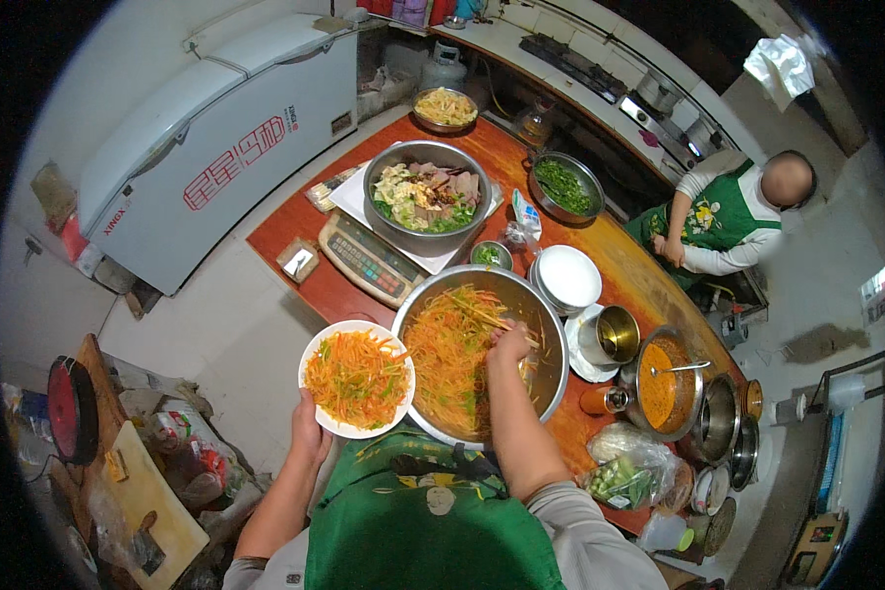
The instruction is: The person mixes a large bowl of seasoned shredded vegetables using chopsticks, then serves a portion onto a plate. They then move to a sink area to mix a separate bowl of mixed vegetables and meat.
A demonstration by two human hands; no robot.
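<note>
My left hand holds a white plate at the left rim of a large steel basin. The plate is heaped with shredded orange and green vegetables. More of the same orange shreds lie in the basin, mostly on its left side. My right hand is inside the basin, gripping chopsticks whose tips reach into the shreds. Part of the basin's near side is hidden by my right forearm.
Beyond the basin, a steel bowl of sliced meat and greens stands on a digital scale. Stacked white plates, a metal pot of oil and a bowl of orange sauce are at the right. Another person sits across the table.
</note>
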